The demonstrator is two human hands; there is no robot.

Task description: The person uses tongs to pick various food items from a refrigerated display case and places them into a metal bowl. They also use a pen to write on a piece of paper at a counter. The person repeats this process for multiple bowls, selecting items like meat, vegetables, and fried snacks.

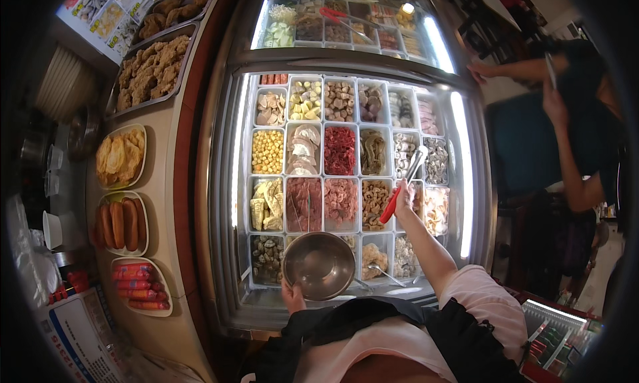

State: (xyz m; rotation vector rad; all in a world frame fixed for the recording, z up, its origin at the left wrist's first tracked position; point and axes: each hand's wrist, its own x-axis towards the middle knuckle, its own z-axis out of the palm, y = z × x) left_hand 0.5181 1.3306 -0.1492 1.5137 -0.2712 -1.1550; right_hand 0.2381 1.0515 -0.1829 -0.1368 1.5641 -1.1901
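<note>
My left hand (293, 296) grips the lower left rim of a round metal bowl (319, 266), its fingers closed on the edge. No food shows inside the bowl, which hangs over the near row of bins in a lit display case. A pair of metal tongs with red grips (391, 208) is held in my right hand (403, 198). The tong tips point away from me, over a bin of pale, dark-edged pieces (403, 146). Below my right hand lies a bin of brown pieces (377, 203), and a bin of whitish pieces (436, 206) sits to its right.
White bins hold red shreds (340, 150), corn-yellow pieces (268, 151) and sliced meat (303, 203). Another red-handled pair of tongs (333, 14) lies in the far section. Left, a counter (163, 216) bears fried food (153, 70) and sausages (120, 224). A person (556, 123) stands at right.
</note>
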